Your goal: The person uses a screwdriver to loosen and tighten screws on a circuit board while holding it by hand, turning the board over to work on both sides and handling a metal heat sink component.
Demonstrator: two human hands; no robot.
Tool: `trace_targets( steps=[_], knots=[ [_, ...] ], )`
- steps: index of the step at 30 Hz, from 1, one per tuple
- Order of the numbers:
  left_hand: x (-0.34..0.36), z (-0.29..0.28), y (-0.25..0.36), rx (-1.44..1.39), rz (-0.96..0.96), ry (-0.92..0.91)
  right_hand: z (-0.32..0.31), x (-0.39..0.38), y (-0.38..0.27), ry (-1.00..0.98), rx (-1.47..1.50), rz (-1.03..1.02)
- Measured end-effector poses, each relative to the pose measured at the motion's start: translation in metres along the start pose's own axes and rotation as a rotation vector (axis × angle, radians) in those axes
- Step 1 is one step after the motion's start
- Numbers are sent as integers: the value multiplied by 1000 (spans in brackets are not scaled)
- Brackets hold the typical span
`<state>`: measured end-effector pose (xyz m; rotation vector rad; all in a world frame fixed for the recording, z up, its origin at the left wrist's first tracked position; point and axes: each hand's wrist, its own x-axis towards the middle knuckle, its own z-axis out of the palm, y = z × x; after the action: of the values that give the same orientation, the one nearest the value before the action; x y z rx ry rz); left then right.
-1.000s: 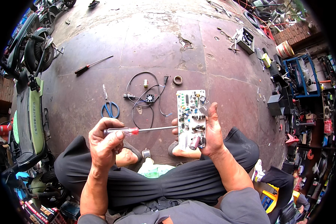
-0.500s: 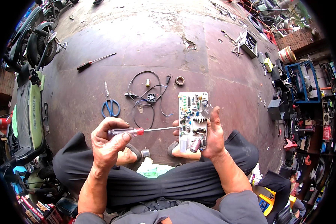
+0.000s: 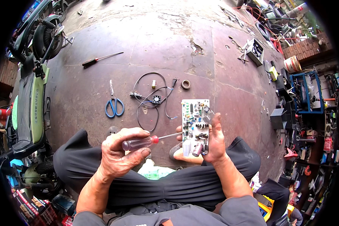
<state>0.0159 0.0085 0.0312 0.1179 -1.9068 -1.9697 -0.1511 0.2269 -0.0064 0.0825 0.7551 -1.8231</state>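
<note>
My left hand [image 3: 118, 153] is closed around the clear purplish handle of a screwdriver [image 3: 141, 143] with a red collar. Its shaft points right, and the tip meets or passes behind the left edge of a circuit board [image 3: 195, 126]; I cannot tell which. The board is held upright in my right hand [image 3: 216, 141], thumb along its right edge and fingers behind, partly showing at the left edge. Capacitors, chips and a large brown cylinder [image 3: 197, 150] cover its face. Beyond my hands lie blue-handled scissors [image 3: 114, 108], a small black fan [image 3: 156, 99] and a looped power cord [image 3: 143, 77].
A second screwdriver [image 3: 101, 59] lies farther off to the left. Near the cord are a tape roll [image 3: 185, 84] and a small yellow-white part [image 3: 153, 83]. A scooter [image 3: 35, 101] stands at left; a metal tool box [image 3: 255, 52] and a blue rack [image 3: 307, 92] are at right.
My left hand has moved right with the screwdriver, closer to the board, and its shaft now slants up more. My right hand keeps the board, now slightly lower. The view has shifted a little.
</note>
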Motion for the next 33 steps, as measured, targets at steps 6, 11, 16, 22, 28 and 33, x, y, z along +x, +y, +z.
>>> trace_targets(
  steps=[6, 11, 16, 22, 28, 33],
  knots=[
    [-7, 1, 1, -16, -40, 128, 2, -2, 0, 53, -34, -4],
    [-10, -1, -7, 41, -43, 274, 8, -3, 1, 38, 30, 58],
    [-9, 1, -10, 35, -28, 248, 6, -3, 1, 54, -26, 42],
    [-10, 2, -8, 33, -34, 245, 9, -5, 0, 69, -23, 44],
    [-12, 1, -9, -1, -40, 249, 6, -4, 2, 78, -31, 62],
    [-10, 1, -9, -15, -24, 231, 6, -4, 2, 80, -54, 52]
  ],
)
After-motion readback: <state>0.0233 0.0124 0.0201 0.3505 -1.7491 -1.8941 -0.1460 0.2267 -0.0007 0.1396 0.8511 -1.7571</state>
